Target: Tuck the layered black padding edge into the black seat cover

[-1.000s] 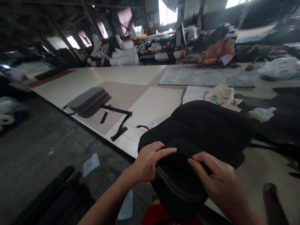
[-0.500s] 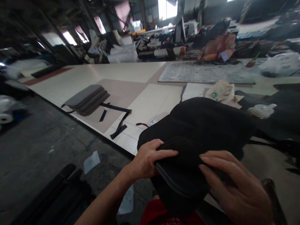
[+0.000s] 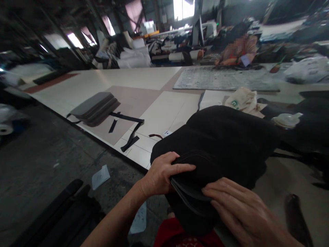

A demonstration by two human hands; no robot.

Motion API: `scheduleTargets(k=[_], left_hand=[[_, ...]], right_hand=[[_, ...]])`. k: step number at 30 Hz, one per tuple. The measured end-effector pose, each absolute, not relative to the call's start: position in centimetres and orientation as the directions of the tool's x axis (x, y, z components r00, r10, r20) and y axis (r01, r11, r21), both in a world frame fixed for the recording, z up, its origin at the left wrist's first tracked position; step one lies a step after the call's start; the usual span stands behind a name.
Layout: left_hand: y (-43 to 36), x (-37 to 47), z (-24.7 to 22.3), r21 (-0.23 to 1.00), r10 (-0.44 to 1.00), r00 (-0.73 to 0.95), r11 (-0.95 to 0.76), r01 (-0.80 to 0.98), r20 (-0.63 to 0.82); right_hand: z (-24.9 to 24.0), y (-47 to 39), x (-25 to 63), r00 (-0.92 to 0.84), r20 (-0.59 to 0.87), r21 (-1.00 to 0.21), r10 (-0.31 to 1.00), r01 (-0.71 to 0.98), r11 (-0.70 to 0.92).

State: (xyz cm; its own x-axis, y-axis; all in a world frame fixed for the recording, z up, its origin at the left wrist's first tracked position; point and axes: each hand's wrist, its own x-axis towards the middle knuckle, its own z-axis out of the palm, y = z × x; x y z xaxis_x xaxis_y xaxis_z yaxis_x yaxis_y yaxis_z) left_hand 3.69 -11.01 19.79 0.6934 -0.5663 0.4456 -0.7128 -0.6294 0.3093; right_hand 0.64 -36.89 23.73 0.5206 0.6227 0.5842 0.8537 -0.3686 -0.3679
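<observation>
Black layered fabric [image 3: 226, 137] lies over the near edge of the long table, its rounded front end hanging toward my body. My left hand [image 3: 164, 173] grips the left side of this end, index finger stretched across the top and the thumb side hidden below. Several thin layers fan out at the edge under it. On the right, my right hand [image 3: 236, 206] has its fingers pressed together on the edge of the layers.
Left on the table [image 3: 164, 106] are a stack of grey pieces [image 3: 95, 108] and black strips [image 3: 132, 137]. A cloth bag [image 3: 243, 99] and a lidded container [image 3: 287, 120] sit behind the fabric. Across the table is a person [image 3: 238, 51]. A dark tool [image 3: 296, 216] lies right.
My right hand has moved left and down onto the edge of the layers, and the dark tool at the right shows more. The layers look more spread. My left hand has stayed put.
</observation>
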Motion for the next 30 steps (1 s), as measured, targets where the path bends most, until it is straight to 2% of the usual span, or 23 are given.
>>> scheduleTargets(k=[8, 17, 24, 30], left_hand=[[-11.0, 3.7, 19.6, 0.309, -0.568, 0.697, -0.633, -0.71, 0.438], [-11.0, 3.4, 19.6, 0.282, -0.563, 0.717, -0.67, -0.687, 0.411], [-11.0, 3.3, 19.5, 0.251, -0.568, 0.717, -0.685, -0.684, 0.405], [-10.9, 3.7, 19.2, 0.274, -0.572, 0.71, -0.665, -0.695, 0.411]], right_hand=[[22.8, -36.3, 0.3, 0.608, 0.525, -0.525, 0.595, 0.782, -0.336], [23.0, -36.4, -0.1, 0.626, 0.471, -0.601, 0.622, 0.744, -0.293], [23.8, -37.0, 0.8, 0.689, 0.268, -0.763, 0.673, 0.578, -0.288], [24.6, -37.0, 1.1, 0.745, 0.139, -0.791, 0.653, 0.48, -0.379]])
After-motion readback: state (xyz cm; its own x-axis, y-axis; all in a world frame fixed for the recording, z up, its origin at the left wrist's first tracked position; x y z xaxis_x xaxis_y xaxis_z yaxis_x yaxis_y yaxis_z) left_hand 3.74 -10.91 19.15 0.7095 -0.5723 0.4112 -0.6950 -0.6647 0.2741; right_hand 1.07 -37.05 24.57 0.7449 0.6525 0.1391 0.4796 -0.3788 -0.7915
